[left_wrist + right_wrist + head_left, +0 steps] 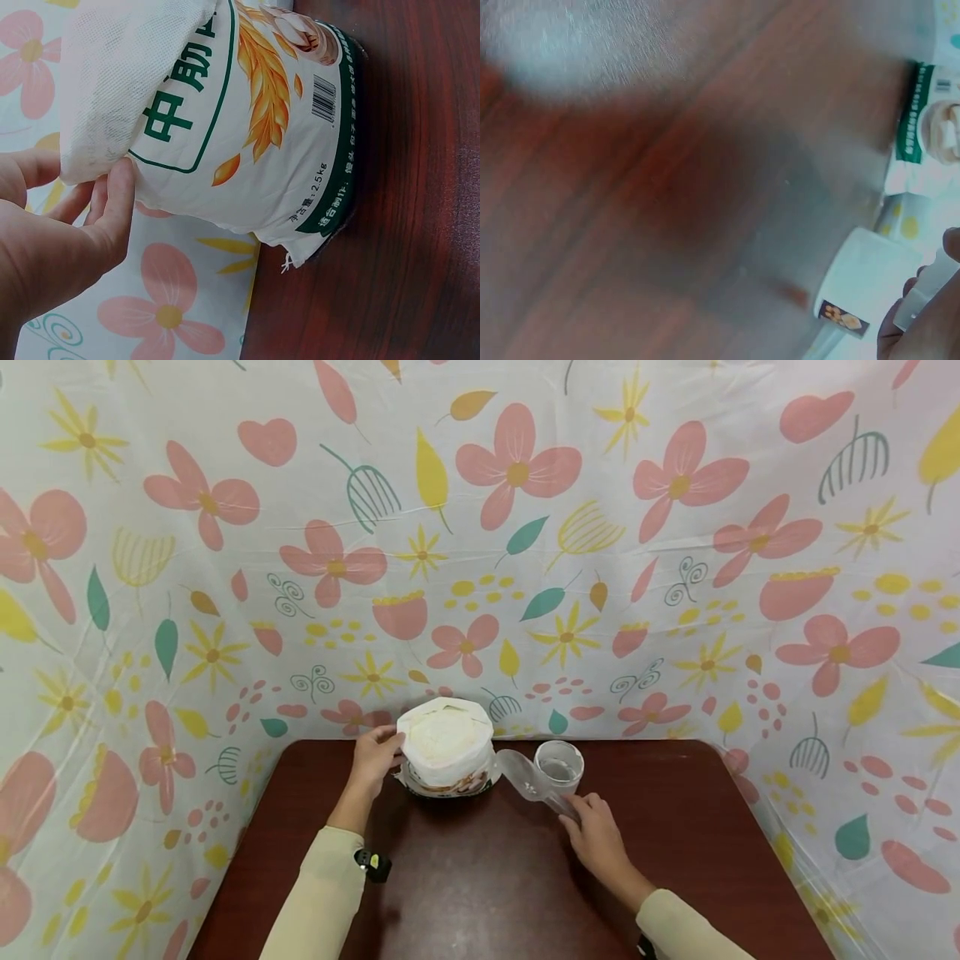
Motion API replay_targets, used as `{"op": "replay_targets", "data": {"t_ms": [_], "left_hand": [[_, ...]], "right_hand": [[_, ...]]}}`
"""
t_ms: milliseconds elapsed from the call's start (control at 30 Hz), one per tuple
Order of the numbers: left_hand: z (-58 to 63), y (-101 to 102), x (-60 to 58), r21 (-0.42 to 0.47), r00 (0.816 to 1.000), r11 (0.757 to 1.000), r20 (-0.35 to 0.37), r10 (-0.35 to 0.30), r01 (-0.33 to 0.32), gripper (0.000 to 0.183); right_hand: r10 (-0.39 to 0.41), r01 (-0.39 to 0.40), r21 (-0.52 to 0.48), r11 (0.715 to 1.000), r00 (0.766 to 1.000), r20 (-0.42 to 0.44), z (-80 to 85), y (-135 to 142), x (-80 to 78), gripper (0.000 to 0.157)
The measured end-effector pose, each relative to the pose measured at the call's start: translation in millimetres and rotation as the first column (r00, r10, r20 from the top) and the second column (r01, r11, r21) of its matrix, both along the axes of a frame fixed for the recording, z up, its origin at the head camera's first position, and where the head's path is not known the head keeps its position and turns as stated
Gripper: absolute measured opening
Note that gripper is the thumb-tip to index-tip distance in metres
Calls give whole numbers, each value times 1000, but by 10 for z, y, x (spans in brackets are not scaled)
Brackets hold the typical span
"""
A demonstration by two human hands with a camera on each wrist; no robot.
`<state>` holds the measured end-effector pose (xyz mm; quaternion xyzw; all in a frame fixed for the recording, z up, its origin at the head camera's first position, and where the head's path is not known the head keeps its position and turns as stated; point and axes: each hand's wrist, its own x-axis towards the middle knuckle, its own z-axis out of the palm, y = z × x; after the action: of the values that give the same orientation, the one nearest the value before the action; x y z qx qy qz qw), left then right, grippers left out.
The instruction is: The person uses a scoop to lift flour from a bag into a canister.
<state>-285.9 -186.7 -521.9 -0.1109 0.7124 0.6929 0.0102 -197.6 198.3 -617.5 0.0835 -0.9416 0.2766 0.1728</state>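
Note:
A white flour bag [450, 777], its top folded outward, stands at the back of the table. My left hand [377, 758] pinches the folded rim on the bag's left side; in the left wrist view the thumb and fingers [120, 199] grip the cloth edge. My right hand [597, 839] holds a clear plastic scoop [525, 779] by its handle, the bowl pointing toward the bag. Just beyond that hand stands a clear cup [572, 783]. In the right wrist view the cup [864, 259] bears a small picture label, and the hand grips the translucent handle [930, 285].
The dark reddish-brown table [457, 877] ends at a floral curtain [517, 568] that hangs behind it and along both sides. The bag and the cup stand near the table's back edge.

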Motion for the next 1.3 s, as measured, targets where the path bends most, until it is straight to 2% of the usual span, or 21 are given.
{"op": "replay_targets", "data": {"t_ms": [633,1100,1300], "left_hand": [[4,20,19,-8,1000,1000,-14,10,-10,39],[-4,21,11,-18,1000,1000,-1,4,-4,37],[0,5,-11,-17,1000,1000,2,-4,4,38]], "right_hand": [[92,-91,43,995,995,-29,445,257,-123,37],[139,-138,84,987,990,-2,772,390,-234,38],[179,-173,132,976,983,-40,957,456,-323,36]]}}
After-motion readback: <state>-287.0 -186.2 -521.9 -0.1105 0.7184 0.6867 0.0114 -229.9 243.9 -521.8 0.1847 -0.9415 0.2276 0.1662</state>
